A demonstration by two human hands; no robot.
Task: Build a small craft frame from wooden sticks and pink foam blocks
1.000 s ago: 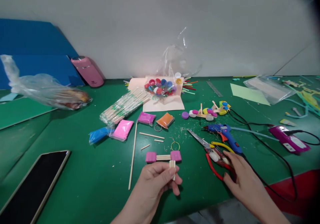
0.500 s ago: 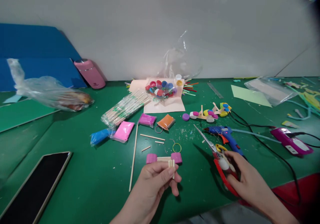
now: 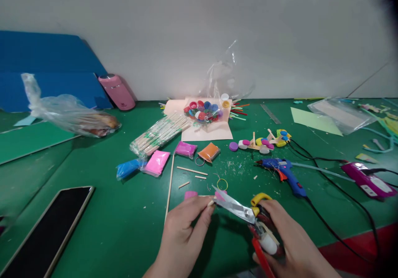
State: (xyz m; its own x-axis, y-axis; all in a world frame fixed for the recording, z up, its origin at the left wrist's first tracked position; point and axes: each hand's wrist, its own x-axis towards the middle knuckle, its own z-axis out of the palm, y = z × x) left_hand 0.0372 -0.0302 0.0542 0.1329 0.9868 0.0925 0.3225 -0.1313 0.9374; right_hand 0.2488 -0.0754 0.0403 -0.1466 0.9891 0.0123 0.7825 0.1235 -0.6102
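My left hand [image 3: 189, 228] pinches short wooden sticks [image 3: 212, 202] between thumb and fingertips; how many is hard to see. In my right hand [image 3: 289, 236] is a pair of scissors [image 3: 245, 213] with red and yellow handles. Their blades are parted and reach to the ends of the held sticks. Whether they touch the wood I cannot tell. Just behind the left fingers lie two pink pieces, the left one [image 3: 190, 194] and the right one [image 3: 221, 195], partly hidden. Cut sticks [image 3: 192, 171] and a yellow ring [image 3: 222, 184] rest beyond them.
A blue glue gun [image 3: 281, 170] with its cord lies right of centre, near a purple power strip [image 3: 368, 180]. Colourful clay packets [image 3: 157, 163], bagged wooden sticks [image 3: 160, 133] and a bag of bottle caps [image 3: 203, 111] lie further back. A phone [image 3: 46, 232] is at left.
My right hand has brought the scissors leftward to the sticks, and the blades have opened. My left hand has turned the sticks from upright to pointing sideways. The view has shifted slightly.
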